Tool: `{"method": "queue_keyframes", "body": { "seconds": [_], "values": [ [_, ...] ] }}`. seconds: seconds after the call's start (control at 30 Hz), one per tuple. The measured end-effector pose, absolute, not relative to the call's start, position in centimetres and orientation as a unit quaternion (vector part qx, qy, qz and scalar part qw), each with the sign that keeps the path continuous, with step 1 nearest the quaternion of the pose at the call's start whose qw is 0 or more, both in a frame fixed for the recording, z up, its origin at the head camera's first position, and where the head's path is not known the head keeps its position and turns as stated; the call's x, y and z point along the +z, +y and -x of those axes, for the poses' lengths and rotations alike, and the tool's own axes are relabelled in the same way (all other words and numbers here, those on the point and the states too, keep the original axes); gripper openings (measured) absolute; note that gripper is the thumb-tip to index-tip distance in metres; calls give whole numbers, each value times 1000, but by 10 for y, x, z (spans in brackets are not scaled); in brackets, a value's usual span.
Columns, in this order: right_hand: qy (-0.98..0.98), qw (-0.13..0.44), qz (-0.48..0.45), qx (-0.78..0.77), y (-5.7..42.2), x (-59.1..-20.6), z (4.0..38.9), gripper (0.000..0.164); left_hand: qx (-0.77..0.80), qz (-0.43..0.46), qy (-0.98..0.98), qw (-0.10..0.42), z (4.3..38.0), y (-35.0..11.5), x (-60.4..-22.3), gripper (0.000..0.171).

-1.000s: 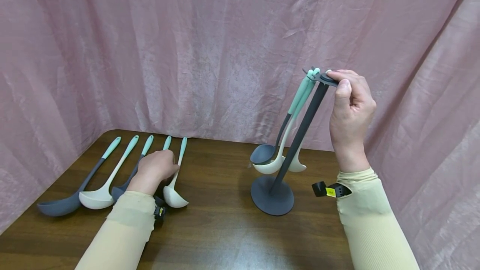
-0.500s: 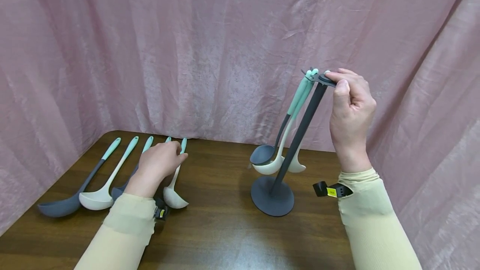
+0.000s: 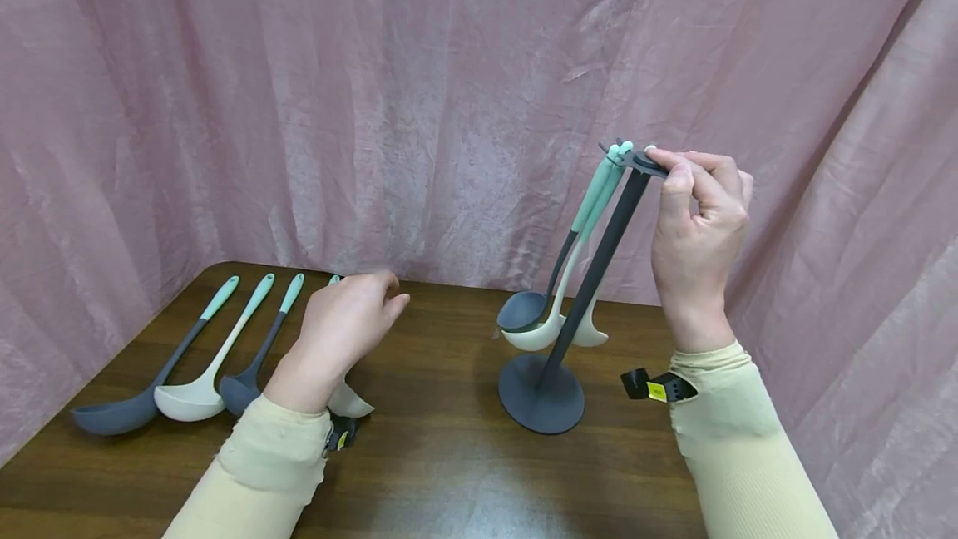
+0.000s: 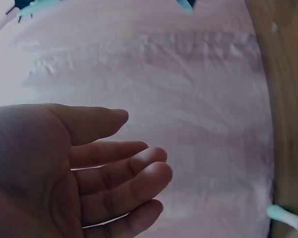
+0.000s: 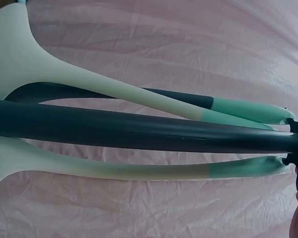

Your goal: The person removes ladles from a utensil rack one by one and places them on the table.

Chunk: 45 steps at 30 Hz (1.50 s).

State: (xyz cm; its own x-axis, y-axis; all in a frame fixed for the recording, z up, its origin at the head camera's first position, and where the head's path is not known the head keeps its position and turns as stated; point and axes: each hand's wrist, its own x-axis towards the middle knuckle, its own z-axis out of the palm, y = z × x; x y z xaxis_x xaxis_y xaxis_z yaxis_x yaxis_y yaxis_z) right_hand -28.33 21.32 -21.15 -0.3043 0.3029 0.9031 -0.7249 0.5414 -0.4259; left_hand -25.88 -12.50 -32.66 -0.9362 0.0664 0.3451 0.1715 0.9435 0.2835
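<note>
fingers of the left hand (image 3: 340,327) are hanging loosely curved, holding nothing, above the white ladle (image 3: 350,402) — it is lying on the table (image 3: 441,456), seeming light, stiff and smooth, probably best gripped mid-handle — while the right hand (image 3: 699,244) is pinching the stand (image 3: 602,263) at its top.

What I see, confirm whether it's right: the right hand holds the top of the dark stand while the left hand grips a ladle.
Not quite: the left hand grips nothing; the left wrist view shows it empty. The right hand does hold the top of the dark stand.
</note>
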Motion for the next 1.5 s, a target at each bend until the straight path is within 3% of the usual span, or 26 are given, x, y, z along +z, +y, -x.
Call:
{"method": "queue_keyframes", "body": {
  "seconds": [0.23,0.73,1.5],
  "values": [
    [-678,578,-164,424,222,-216,295,33,-167,101,-955,223,258,-97,-318,20],
    [-661,574,-194,443,216,-216,295,29,-250,186,-920,238,259,-45,-311,18],
    [-666,578,-160,443,218,-216,289,32,-346,236,-872,254,272,6,-309,39]
  ]
}}
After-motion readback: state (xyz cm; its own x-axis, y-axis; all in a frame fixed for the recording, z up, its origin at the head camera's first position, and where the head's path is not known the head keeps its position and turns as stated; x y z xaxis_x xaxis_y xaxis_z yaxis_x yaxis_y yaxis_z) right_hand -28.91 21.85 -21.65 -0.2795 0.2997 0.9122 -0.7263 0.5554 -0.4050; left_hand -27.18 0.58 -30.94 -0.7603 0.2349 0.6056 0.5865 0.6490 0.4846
